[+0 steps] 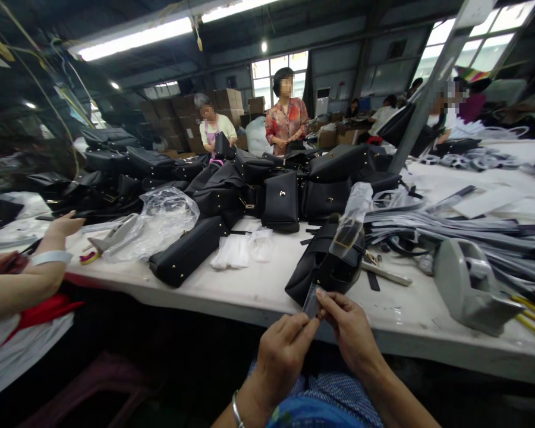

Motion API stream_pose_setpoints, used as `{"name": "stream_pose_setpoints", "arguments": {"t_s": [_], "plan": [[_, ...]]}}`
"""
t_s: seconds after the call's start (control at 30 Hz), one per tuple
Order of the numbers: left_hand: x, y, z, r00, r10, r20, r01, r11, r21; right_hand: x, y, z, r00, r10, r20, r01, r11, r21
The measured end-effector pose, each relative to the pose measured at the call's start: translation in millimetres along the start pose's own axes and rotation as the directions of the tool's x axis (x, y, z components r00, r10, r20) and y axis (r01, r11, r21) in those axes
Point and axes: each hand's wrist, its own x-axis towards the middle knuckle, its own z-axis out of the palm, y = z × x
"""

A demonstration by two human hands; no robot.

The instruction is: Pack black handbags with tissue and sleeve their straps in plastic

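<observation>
My left hand (282, 352) and my right hand (348, 329) meet below the table's near edge. Both pinch a small dark flat piece (312, 301) between thumb and fingers. I cannot tell what the piece is. Just beyond it a black handbag (325, 264) lies open on the white table (258, 285), with a clear plastic sleeve (351, 220) standing up out of it.
A co-worker's arm (35, 267) reaches onto the table at the left. Black bags (249, 190) are heaped across the middle, with a clear plastic bag (160, 223) and black straps (463, 229) at the right. A grey tool (468, 285) sits near the right edge. People stand behind.
</observation>
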Motion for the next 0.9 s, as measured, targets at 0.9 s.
{"name": "stream_pose_setpoints", "arguments": {"t_s": [0.9], "plan": [[15.2,3.7,21.9,0.561,-0.768,0.31,0.753,0.318,-0.576,5.8,-45.3,-125.5,0.735,-0.61,-0.295,0.33,0.702,-0.631]]}}
